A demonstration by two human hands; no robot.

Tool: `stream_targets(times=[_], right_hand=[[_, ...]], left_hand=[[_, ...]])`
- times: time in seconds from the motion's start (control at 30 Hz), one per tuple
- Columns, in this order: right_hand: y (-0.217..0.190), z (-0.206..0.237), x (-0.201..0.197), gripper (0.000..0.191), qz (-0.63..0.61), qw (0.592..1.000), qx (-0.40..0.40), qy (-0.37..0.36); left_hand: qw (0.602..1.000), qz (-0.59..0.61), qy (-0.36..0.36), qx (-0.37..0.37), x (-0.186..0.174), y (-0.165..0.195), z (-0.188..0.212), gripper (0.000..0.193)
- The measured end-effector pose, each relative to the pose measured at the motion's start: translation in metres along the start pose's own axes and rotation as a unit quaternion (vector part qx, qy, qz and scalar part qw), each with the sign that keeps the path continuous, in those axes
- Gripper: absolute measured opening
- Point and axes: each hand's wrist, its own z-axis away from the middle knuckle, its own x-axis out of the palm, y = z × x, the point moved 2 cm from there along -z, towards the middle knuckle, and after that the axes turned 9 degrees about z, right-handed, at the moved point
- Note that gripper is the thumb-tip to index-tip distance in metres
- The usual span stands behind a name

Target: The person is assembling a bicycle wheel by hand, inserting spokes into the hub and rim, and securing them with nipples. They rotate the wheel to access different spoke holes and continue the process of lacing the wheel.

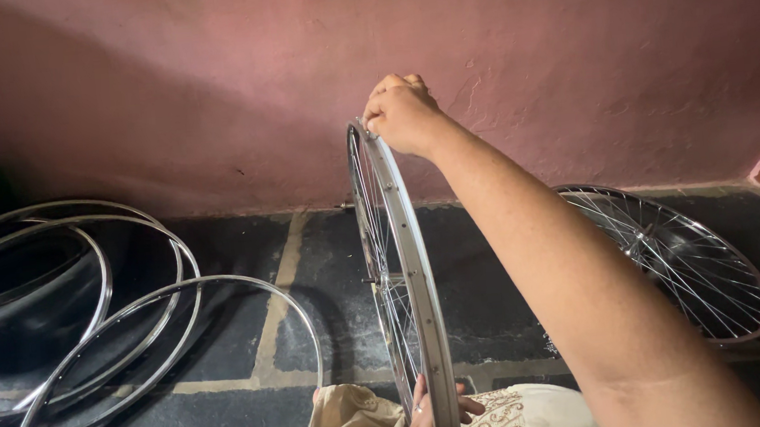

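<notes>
Right hand (401,112) fingers curl tight over the upright wheel's (403,275) far rim; left hand (432,417) fingers clasp its near rim.

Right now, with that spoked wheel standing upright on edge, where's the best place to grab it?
Probably by the metal rim of the spoked wheel, not the thin spokes. It stands on edge, so come from above at its top, where the right hand grips, and steady the near lower rim, where the left hand sits.

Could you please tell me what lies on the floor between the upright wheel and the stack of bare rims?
Head view: only bare stone floor separates the upright wheel from the bare rims.
</notes>
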Motion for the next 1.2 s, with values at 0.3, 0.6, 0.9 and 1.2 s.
stream_targets(times=[0.3, 0.6, 0.9, 1.2], right_hand=[[-0.002, 0.008, -0.002, 0.012, 0.077, 0.997, 0.012, 0.005], [-0.018, 0.055, -0.023, 0.030, 0.019, 0.994, -0.060, 0.088], [0.058, 0.286, 0.041, 0.042, 0.025, 0.996, 0.055, -0.067], [0.218, 0.503, 0.056, 0.056, 0.159, 0.817, 0.409, -0.373]], left_hand=[[0.993, 0.062, 0.088, 0.043, 0.003, 0.012, 0.028, 0.070], [0.974, 0.188, 0.110, 0.062, -0.036, 0.088, 0.017, 0.075], [0.962, 0.075, 0.240, -0.105, -0.140, 0.115, -0.018, 0.077], [0.967, 0.056, 0.249, -0.009, -0.156, 0.117, -0.027, 0.077]])
